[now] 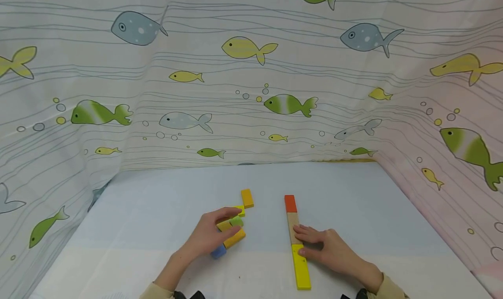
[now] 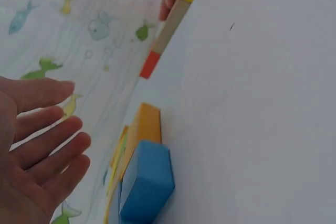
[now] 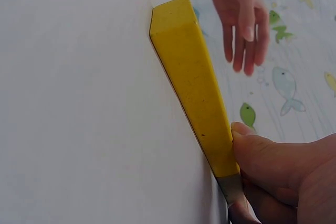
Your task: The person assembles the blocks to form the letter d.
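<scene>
A row of blocks runs front to back: a long yellow block (image 1: pixel 301 270) nearest, a plain wooden block (image 1: pixel 292 229), then a red block (image 1: pixel 290 204) at the far end. My right hand (image 1: pixel 330 250) lies along the row's right side, thumb against the yellow block and extended fingertips on the wooden one. My left hand (image 1: pixel 207 234) hovers, fingers spread, over loose blocks at the left. Among them are a blue block (image 1: pixel 218 252), an orange block (image 1: pixel 235 238), a green block (image 1: pixel 236 221) and a yellow block (image 1: pixel 241 211). The left wrist view shows its palm (image 2: pixel 26 182) holding nothing.
Another orange block (image 1: pixel 247 198) lies just beyond the loose group. The white table (image 1: pixel 157 211) stretches out around both hands. A curtain (image 1: pixel 243 89) printed with fish hangs behind the table and along both sides.
</scene>
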